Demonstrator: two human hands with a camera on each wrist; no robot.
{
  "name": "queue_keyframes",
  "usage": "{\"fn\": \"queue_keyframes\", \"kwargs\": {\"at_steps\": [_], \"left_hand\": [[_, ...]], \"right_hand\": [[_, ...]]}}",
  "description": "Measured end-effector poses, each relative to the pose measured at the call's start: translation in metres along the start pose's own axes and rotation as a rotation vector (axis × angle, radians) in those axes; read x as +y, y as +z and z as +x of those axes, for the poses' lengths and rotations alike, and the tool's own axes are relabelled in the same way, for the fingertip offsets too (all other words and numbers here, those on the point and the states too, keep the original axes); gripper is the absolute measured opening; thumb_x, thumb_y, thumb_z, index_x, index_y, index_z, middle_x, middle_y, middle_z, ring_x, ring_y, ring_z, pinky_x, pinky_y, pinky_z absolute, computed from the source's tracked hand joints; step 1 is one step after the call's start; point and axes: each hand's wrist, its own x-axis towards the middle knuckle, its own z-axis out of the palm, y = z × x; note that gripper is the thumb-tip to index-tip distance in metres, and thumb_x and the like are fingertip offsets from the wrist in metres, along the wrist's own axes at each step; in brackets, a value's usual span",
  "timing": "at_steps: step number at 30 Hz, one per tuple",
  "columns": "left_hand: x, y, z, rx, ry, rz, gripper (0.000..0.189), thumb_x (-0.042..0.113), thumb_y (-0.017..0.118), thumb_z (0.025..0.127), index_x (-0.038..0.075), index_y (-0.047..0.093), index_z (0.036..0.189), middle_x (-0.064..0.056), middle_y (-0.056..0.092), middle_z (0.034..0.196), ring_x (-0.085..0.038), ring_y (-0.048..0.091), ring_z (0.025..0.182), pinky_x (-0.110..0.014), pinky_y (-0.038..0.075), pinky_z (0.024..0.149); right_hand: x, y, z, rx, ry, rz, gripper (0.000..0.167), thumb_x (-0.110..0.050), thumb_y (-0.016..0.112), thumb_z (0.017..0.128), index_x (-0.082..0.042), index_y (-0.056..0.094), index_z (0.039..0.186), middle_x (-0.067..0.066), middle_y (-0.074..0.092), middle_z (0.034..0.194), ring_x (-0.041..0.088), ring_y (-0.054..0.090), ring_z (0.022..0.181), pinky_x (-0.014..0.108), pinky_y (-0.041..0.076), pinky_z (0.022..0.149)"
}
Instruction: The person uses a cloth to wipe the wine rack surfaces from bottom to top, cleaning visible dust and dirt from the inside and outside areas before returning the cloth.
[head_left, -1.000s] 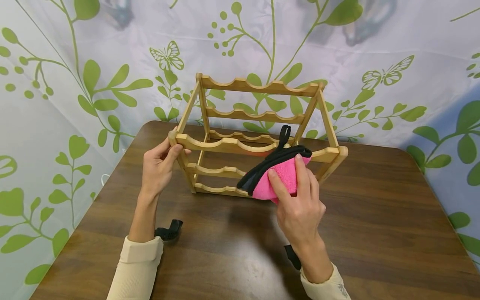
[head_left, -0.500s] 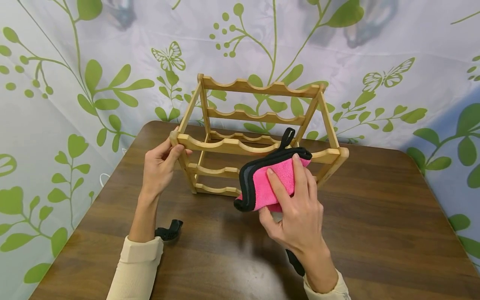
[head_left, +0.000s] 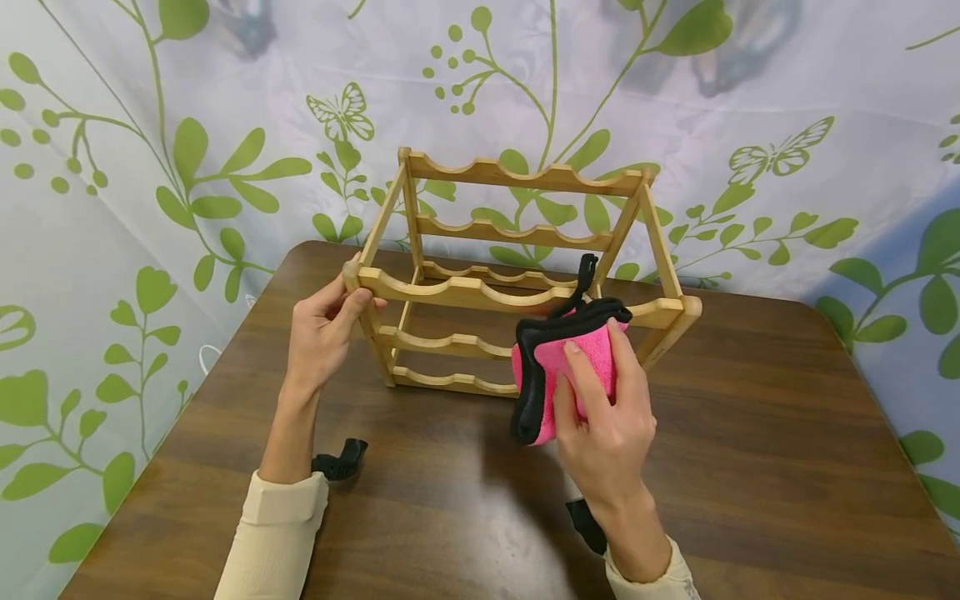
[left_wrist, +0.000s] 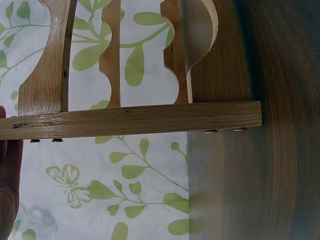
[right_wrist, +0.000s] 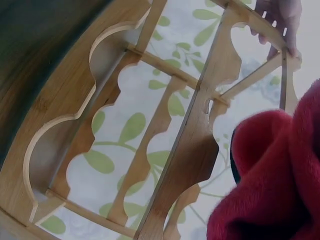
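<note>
A light wooden wine rack (head_left: 457, 293) with scalloped rails stands on the table. My left hand (head_left: 322, 337) grips its front left post near the top corner, thumb in front. In the left wrist view that post (left_wrist: 130, 121) runs across the picture, with part of the hand at the left edge. My right hand (head_left: 603, 417) holds a folded pink cloth (head_left: 551, 367) with black edging and a hanging loop, against the right part of the top front rail. The cloth (right_wrist: 270, 165) fills the lower right of the right wrist view and hides the fingers there.
The brown wooden table (head_left: 765, 433) reaches a backdrop (head_left: 667, 92) printed with green leaves and butterflies, close behind the rack. Black straps (head_left: 341, 460) show at both wrists. A white cord (head_left: 210, 358) hangs by the table's left edge.
The cloth has shifted a little right and down along the front rail, and its left side has folded down. My left hand keeps its grip on the post.
</note>
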Motion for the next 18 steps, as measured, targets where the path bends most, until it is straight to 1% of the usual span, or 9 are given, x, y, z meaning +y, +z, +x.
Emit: {"fn": "queue_keyframes", "kwargs": {"at_steps": [2, 5, 7, 9, 10, 11, 12, 15, 18], "left_hand": [[0.000, 0.000, 0.000, -0.001, -0.006, 0.003, 0.042, -0.004, 0.056, 0.097, 0.007, 0.057, 0.138, -0.009, 0.073, 0.083, -0.016, 0.070, 0.082, -0.023, 0.054, 0.077], [0.000, 0.000, 0.001, -0.002, -0.014, 0.014, 0.043, -0.004, 0.056, 0.097, 0.008, 0.057, 0.139, -0.010, 0.073, 0.083, -0.015, 0.070, 0.082, -0.023, 0.054, 0.077], [0.000, 0.000, 0.001, 0.001, -0.019, 0.026, 0.043, -0.004, 0.056, 0.097, 0.009, 0.057, 0.139, -0.013, 0.073, 0.083, -0.015, 0.070, 0.083, -0.023, 0.054, 0.078], [0.000, 0.000, 0.001, 0.000, -0.017, 0.032, 0.043, -0.004, 0.055, 0.097, 0.008, 0.057, 0.139, -0.019, 0.071, 0.083, -0.014, 0.070, 0.083, -0.023, 0.054, 0.078], [0.000, 0.000, 0.001, 0.000, -0.017, 0.034, 0.043, -0.005, 0.055, 0.097, 0.008, 0.057, 0.139, -0.023, 0.070, 0.083, -0.013, 0.070, 0.084, -0.024, 0.054, 0.079], [0.000, 0.000, 0.001, 0.000, -0.019, 0.038, 0.043, -0.005, 0.055, 0.097, 0.007, 0.057, 0.138, -0.025, 0.069, 0.083, -0.013, 0.070, 0.084, -0.024, 0.053, 0.079], [0.000, 0.000, 0.001, 0.000, -0.020, 0.039, 0.043, -0.005, 0.055, 0.097, 0.007, 0.057, 0.138, -0.027, 0.068, 0.083, -0.013, 0.069, 0.085, -0.024, 0.053, 0.080], [0.000, 0.000, 0.001, -0.004, -0.025, 0.043, 0.043, -0.006, 0.055, 0.097, 0.006, 0.057, 0.138, -0.028, 0.068, 0.084, -0.013, 0.069, 0.085, -0.023, 0.053, 0.081], [0.000, 0.000, 0.000, -0.007, -0.026, 0.046, 0.044, -0.006, 0.055, 0.097, 0.006, 0.056, 0.139, -0.025, 0.069, 0.083, -0.012, 0.069, 0.085, -0.023, 0.053, 0.081]], "right_hand": [[-0.001, 0.002, 0.001, 0.087, 0.000, 0.028, 0.029, -0.013, 0.068, 0.090, 0.002, 0.063, 0.114, 0.028, 0.059, 0.124, 0.044, 0.062, 0.102, 0.049, 0.054, 0.086], [-0.001, 0.004, 0.004, 0.232, 0.006, 0.048, 0.034, -0.019, 0.069, 0.093, 0.005, 0.058, 0.113, 0.027, 0.060, 0.119, 0.044, 0.062, 0.099, 0.040, 0.052, 0.093], [-0.001, 0.004, 0.007, 0.325, 0.023, 0.055, 0.034, -0.017, 0.072, 0.090, 0.005, 0.059, 0.112, 0.027, 0.060, 0.117, 0.044, 0.061, 0.099, 0.039, 0.051, 0.095], [0.000, 0.003, 0.010, 0.391, 0.042, 0.044, 0.034, -0.014, 0.075, 0.088, 0.004, 0.060, 0.112, 0.028, 0.059, 0.115, 0.044, 0.060, 0.101, 0.043, 0.052, 0.094], [0.002, 0.003, 0.011, 0.405, 0.056, 0.036, 0.034, -0.012, 0.076, 0.087, 0.004, 0.061, 0.113, 0.028, 0.059, 0.115, 0.044, 0.060, 0.101, 0.044, 0.052, 0.093], [0.003, 0.002, 0.012, 0.406, 0.072, 0.028, 0.035, -0.011, 0.076, 0.086, 0.003, 0.062, 0.114, 0.028, 0.059, 0.115, 0.044, 0.059, 0.102, 0.045, 0.052, 0.093], [0.005, 0.002, 0.012, 0.387, 0.093, 0.017, 0.036, -0.011, 0.076, 0.086, 0.003, 0.062, 0.116, 0.028, 0.059, 0.116, 0.044, 0.059, 0.103, 0.044, 0.052, 0.094], [0.011, 0.001, 0.009, 0.270, 0.134, -0.044, 0.038, -0.015, 0.073, 0.089, 0.004, 0.063, 0.121, 0.027, 0.059, 0.120, 0.045, 0.057, 0.105, 0.044, 0.050, 0.097], [0.015, 0.004, 0.004, 0.149, 0.133, -0.115, 0.043, -0.021, 0.070, 0.091, 0.005, 0.061, 0.124, 0.027, 0.058, 0.125, 0.046, 0.055, 0.109, 0.049, 0.047, 0.099]]}}
